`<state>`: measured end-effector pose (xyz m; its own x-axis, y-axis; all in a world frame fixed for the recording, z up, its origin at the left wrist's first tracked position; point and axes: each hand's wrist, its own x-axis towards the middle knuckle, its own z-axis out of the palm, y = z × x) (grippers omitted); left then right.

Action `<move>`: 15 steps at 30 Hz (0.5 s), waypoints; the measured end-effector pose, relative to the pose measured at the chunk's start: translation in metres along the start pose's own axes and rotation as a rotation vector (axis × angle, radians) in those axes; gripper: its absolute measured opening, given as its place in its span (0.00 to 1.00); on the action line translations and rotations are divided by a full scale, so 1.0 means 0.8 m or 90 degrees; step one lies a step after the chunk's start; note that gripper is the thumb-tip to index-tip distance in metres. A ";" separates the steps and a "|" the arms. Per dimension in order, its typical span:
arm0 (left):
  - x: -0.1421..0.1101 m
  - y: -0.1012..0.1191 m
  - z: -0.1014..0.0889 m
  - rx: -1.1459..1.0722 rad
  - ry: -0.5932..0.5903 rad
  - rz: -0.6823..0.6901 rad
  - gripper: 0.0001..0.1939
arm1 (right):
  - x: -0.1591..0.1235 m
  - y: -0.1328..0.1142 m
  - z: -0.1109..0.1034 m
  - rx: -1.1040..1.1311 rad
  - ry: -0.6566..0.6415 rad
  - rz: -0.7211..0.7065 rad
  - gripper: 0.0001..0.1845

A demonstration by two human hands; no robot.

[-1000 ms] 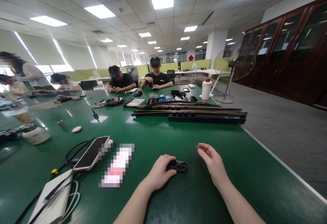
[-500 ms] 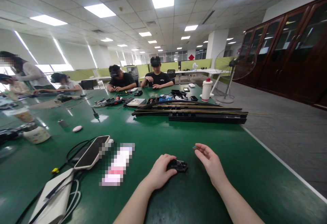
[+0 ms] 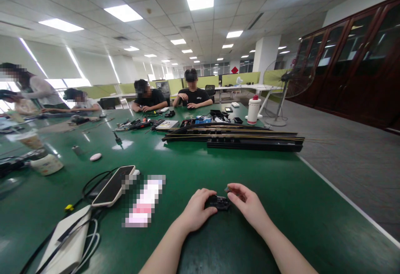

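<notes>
My left hand (image 3: pixel 200 207) is closed around the left end of a small black device (image 3: pixel 219 203) with exposed inner parts, which rests on the green table (image 3: pixel 265 170). Between the thumb and fingers of my right hand (image 3: pixel 245 201) is a tiny bluish-grey piece (image 3: pixel 227 190), too small to name. That piece is right beside the upper right end of the black device. I cannot tell whether the two touch.
Left of my hands lie a phone (image 3: pixel 114 185), a white power bank (image 3: pixel 65 240) with cables, and a blurred pink-white sheet (image 3: pixel 145 203). Ahead are long black strips (image 3: pixel 254 143) with thin rods, and a white bottle (image 3: pixel 253 110). Several people sit across the table.
My right hand has moved left and slightly down with the tiny piece, up to the black device. My left hand stays on the device.
</notes>
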<state>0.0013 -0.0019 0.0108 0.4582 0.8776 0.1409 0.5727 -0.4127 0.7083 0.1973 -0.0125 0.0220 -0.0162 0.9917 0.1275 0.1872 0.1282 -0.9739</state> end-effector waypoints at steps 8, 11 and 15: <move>-0.001 0.000 -0.001 0.005 -0.002 -0.001 0.20 | -0.009 -0.003 0.009 -0.089 -0.056 -0.024 0.14; 0.000 0.000 -0.001 0.010 0.000 0.002 0.19 | -0.010 -0.002 0.010 -0.120 -0.069 -0.040 0.12; 0.000 -0.002 0.000 0.007 0.004 0.009 0.20 | -0.012 -0.005 0.010 -0.174 -0.098 -0.066 0.11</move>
<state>0.0004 -0.0016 0.0096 0.4620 0.8734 0.1542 0.5737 -0.4269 0.6990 0.1888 -0.0222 0.0228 -0.1925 0.9659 0.1730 0.4336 0.2418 -0.8680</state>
